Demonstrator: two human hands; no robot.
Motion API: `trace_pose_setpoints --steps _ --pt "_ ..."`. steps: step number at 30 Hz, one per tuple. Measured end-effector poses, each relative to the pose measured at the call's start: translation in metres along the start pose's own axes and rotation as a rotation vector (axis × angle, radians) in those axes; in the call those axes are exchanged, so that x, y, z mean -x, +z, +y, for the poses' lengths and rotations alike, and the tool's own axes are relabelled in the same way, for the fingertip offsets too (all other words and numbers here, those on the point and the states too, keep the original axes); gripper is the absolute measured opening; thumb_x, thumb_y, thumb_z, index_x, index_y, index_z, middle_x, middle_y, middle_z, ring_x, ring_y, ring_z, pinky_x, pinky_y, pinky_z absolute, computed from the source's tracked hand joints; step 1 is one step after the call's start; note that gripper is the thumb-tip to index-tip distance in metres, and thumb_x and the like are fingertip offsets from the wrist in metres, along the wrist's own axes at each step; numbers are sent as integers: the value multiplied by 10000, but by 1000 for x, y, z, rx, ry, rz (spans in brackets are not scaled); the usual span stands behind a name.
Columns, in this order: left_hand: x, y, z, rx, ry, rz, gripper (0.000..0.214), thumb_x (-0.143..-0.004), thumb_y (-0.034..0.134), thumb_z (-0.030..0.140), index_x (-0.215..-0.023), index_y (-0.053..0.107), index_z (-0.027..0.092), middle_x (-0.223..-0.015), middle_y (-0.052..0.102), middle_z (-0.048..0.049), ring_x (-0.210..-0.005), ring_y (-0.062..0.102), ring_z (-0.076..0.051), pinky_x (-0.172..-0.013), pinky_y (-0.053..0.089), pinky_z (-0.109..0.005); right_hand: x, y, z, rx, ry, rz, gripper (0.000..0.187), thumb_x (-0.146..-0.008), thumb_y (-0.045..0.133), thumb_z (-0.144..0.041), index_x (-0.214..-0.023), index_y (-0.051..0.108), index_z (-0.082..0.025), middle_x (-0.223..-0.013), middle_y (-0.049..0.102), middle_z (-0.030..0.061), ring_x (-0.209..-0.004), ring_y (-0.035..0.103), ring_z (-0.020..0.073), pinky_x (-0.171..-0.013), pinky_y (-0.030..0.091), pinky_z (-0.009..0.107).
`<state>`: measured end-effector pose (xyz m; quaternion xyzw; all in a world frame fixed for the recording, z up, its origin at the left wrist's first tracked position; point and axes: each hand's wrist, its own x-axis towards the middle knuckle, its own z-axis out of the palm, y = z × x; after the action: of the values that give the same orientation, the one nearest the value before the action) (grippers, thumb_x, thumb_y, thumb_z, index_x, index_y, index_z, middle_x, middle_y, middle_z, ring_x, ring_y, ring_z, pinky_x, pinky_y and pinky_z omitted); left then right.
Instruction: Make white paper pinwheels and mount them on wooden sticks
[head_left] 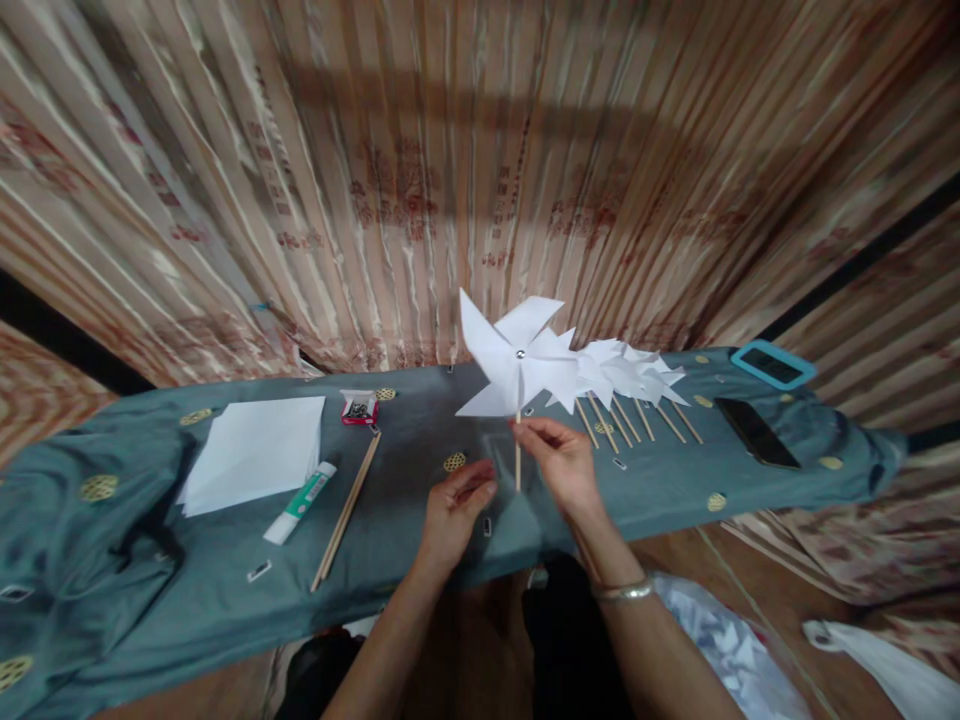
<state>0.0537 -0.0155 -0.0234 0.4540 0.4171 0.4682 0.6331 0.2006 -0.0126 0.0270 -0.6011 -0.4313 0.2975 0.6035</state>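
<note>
A white paper pinwheel (536, 325) on a thin wooden stick stands upright in front of me, a metal pin at its centre. My right hand (561, 462) pinches the stick just below the blades. To the left of the stick, my left hand (457, 505) is raised with its fingers loosely curved and a gap before the thumb; nothing shows in it. Behind and to the right, several finished pinwheels (626, 372) lie in an overlapping row, their sticks pointing toward me.
On the cloth-covered table (420, 560) are a paper stack (259, 450), a glue stick (300, 503), a small red box (360, 408) of pins and loose wooden sticks (346, 512). A phone (757, 432) and a blue-framed device (772, 364) lie right. A plastic bag (727, 640) sits below.
</note>
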Motion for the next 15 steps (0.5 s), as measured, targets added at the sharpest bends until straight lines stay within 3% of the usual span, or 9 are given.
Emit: trace_pose_setpoints --steps 3,6,15 --pt "1 -2 -1 -17 19 -15 362 -604 795 357 -919 765 182 -886 754 -79 -823 688 -214 -798 550 -351 -33 -21 -3 141 -21 59 387 -641 710 -538 -763 758 -173 -728 743 49 -583 588 149 -563 470 290" --pt "2 -3 -1 -10 36 -24 340 -616 786 358 -912 769 193 -877 753 -72 -806 685 -205 -778 555 -341 -63 -42 3 241 -14 91 396 -584 734 -527 -733 750 -159 -718 741 54 -601 592 153 -576 463 286" --pt "6 -1 -8 15 -5 -73 305 -643 768 294 -927 774 184 -878 740 -80 -803 671 -191 -764 547 -301 -116 -82 53 764 143 142 114 -649 707 -253 -600 738 -155 -599 713 76 -623 645 235 -587 405 310"
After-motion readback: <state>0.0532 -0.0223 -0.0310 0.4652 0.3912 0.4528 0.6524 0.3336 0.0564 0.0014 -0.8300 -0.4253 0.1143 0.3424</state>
